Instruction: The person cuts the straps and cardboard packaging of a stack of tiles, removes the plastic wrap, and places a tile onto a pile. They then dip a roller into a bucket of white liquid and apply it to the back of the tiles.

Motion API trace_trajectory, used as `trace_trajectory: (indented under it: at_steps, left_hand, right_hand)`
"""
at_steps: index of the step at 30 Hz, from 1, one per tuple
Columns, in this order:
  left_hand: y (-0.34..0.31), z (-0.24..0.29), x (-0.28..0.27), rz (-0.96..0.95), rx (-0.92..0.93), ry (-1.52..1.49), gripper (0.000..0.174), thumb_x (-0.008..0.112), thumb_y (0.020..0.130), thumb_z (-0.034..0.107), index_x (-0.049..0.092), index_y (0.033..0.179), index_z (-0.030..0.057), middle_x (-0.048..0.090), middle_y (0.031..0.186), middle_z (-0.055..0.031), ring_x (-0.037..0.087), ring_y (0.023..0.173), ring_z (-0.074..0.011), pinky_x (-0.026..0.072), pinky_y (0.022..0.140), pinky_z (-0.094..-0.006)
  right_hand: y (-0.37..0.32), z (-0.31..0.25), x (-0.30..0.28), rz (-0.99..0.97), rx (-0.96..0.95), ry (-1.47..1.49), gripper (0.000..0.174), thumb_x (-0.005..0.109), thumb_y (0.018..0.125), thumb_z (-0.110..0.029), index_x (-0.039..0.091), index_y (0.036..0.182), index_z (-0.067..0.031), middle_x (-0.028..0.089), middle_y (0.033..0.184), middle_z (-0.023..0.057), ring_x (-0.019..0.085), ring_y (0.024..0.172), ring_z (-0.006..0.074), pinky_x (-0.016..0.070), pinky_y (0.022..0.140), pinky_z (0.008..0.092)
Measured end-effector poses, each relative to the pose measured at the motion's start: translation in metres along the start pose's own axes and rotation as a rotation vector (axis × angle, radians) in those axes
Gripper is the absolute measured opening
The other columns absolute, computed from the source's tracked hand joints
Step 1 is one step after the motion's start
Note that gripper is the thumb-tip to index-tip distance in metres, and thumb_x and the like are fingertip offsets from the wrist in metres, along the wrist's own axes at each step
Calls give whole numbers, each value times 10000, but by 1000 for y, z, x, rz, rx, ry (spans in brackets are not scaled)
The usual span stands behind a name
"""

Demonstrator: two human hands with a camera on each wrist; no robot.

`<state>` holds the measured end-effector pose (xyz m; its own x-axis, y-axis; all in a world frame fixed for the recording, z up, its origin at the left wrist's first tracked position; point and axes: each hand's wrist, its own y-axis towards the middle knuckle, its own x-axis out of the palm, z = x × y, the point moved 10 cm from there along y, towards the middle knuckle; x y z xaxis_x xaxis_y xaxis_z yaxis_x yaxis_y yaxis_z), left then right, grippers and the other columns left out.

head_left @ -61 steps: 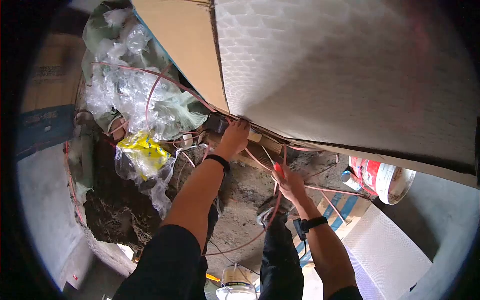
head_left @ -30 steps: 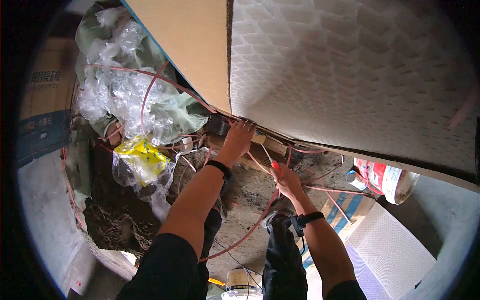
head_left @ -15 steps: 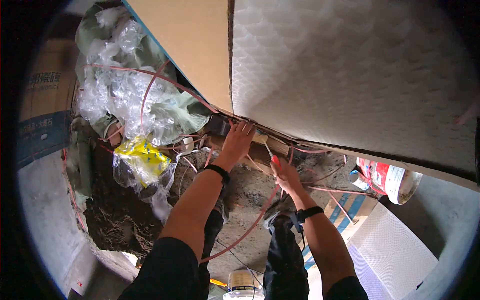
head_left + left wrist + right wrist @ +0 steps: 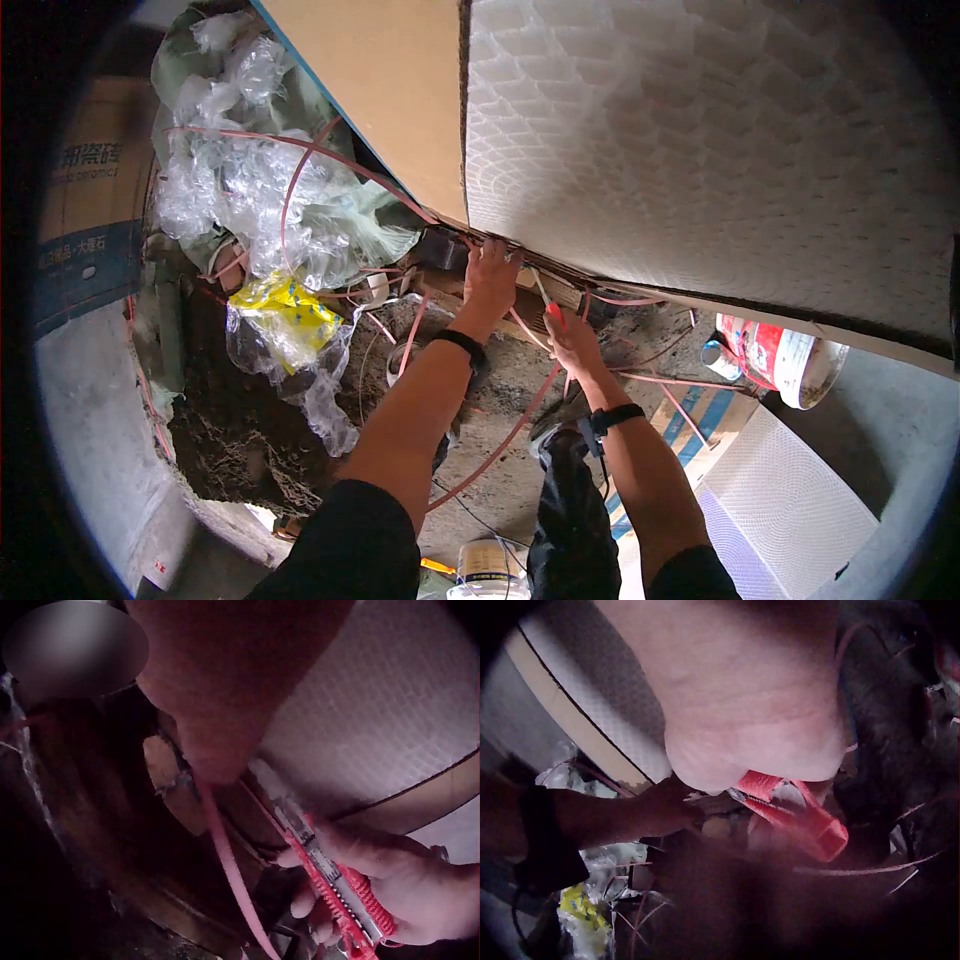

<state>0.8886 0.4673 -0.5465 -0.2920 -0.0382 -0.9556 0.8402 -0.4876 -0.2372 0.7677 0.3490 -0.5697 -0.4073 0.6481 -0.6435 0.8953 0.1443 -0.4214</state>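
My left hand [image 4: 490, 285] is at the lower edge of the large cardboard box [image 4: 385, 100], its fingertips right at the edge. In the left wrist view a pink plastic strap [image 4: 229, 855] comes out from under its fingertips and runs down past my other hand. My right hand [image 4: 574, 342] grips a red utility knife [image 4: 330, 877], and the thin blade [image 4: 541, 287] points up toward the box edge, close beside my left hand. In the right wrist view the knife's red handle [image 4: 810, 825] shows below the palm; my left fingertips are partly hidden.
White padded sheeting [image 4: 700, 150] covers the box's right side. Crumpled clear plastic [image 4: 240, 190] and a yellow bag [image 4: 285, 310] lie left. More pink straps [image 4: 505, 440] loop over the dirt floor near my feet. A red-and-white bucket [image 4: 775, 355] lies right; another bucket [image 4: 485, 565] stands behind.
My left hand has shifted a little to the right along the box edge, nearer the knife. My right hand keeps its grip on the knife and has barely moved.
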Motion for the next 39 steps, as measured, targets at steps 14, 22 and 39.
trace_trajectory:
  at_steps: [14,22,39]
  left_hand:
    - [17,13,-8,190,178,25,148,586,783,194,708,842,136,701,900,-61,616,977,-216,425,893,-381]
    - [23,17,10,-8,204,-7,117,605,754,178,715,745,142,711,818,-53,677,815,-197,485,784,-372]
    - [-148,-128,-295,-265,-225,-726,695,695,761,255,450,1368,19,537,1306,-221,507,1230,-339,423,1017,-413]
  right_hand:
    - [15,10,14,50,141,157,333,496,974,-296,514,1182,-37,591,822,153,670,695,255,547,499,394]
    - [53,-18,6,-175,148,-320,256,517,907,-162,590,1057,32,602,967,256,643,860,411,546,748,449]
    - [-233,-289,-412,78,172,4,421,593,900,-423,552,1177,-108,661,999,176,651,911,397,518,772,494]
